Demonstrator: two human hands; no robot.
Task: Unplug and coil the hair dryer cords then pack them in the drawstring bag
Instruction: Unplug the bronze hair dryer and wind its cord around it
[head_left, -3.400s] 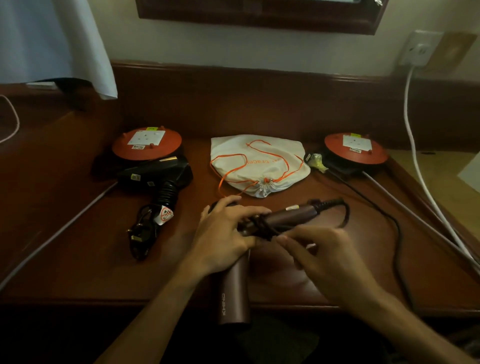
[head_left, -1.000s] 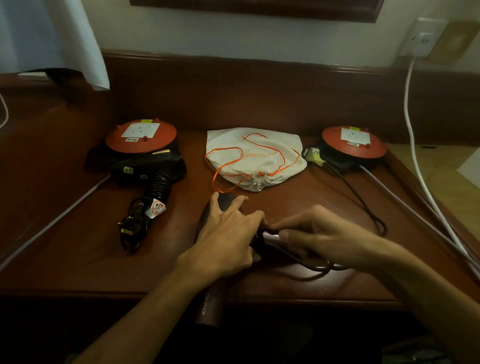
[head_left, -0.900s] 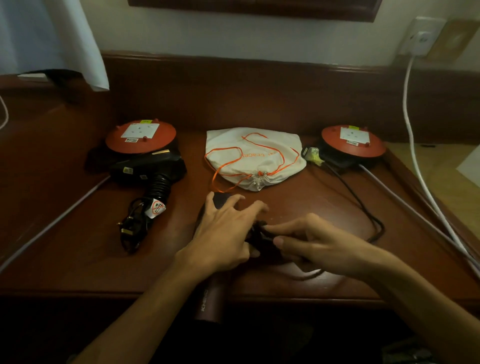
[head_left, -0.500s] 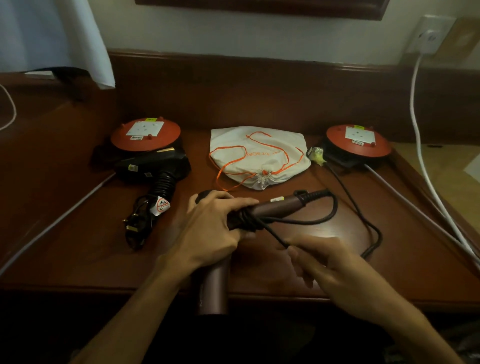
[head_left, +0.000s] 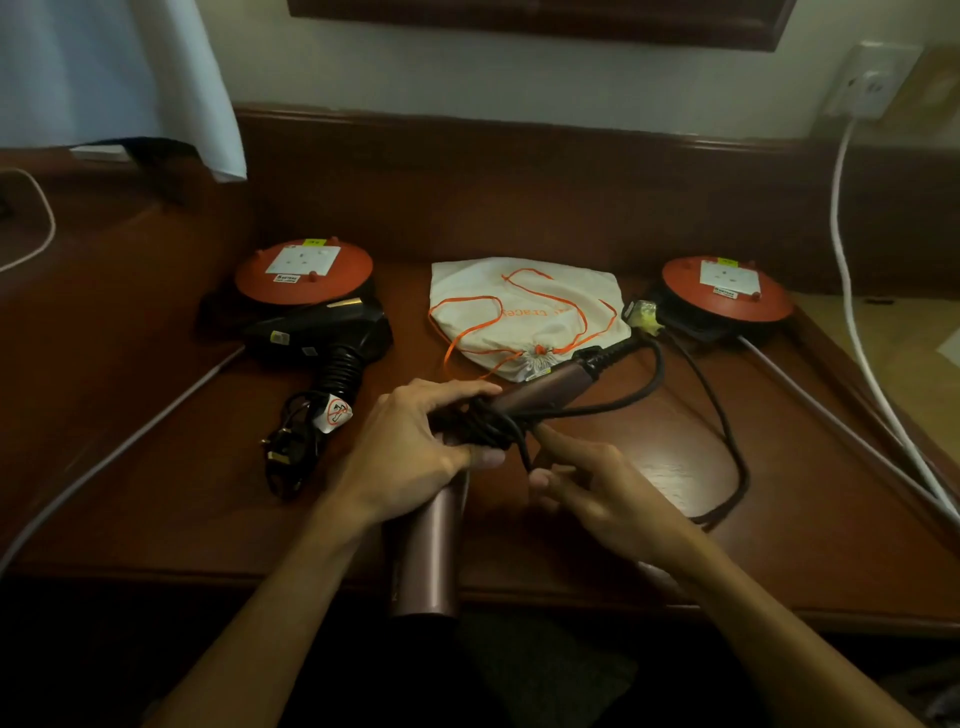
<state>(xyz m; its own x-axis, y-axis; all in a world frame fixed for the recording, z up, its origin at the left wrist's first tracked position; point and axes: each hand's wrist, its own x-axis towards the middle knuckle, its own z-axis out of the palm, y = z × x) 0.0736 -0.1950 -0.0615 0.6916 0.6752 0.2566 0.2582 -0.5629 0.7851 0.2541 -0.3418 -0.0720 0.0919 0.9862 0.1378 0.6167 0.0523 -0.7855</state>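
Since half a second ago the right hand (head_left: 597, 488) has come up closer to the left hand (head_left: 415, 447), and more black cord (head_left: 639, 389) now sits wound around the handle of the brown hair dryer (head_left: 426, 551). The left hand grips that dryer where handle meets barrel, fingers curled over the wound turns, with the barrel pointing back over the bench (head_left: 130, 467) edge toward the person. The right hand pinches the cord just beside the wraps, its other fingers loosely curled. From the handle's tip the cord loops out to the right, lies on the bench and runs back to a yellow-tagged plug (head_left: 644, 314) at the right orange cord reel (head_left: 727, 291). The white drawstring bag (head_left: 524, 312) with orange strings lies flat at the back middle of the bench, just behind the dryer's handle. To the left a black hair dryer (head_left: 322, 332) rests against the left orange cord reel (head_left: 304, 270), its own cord bundled beside it. A white cable (head_left: 852, 291) hangs from the wall socket (head_left: 867, 83) at the right.
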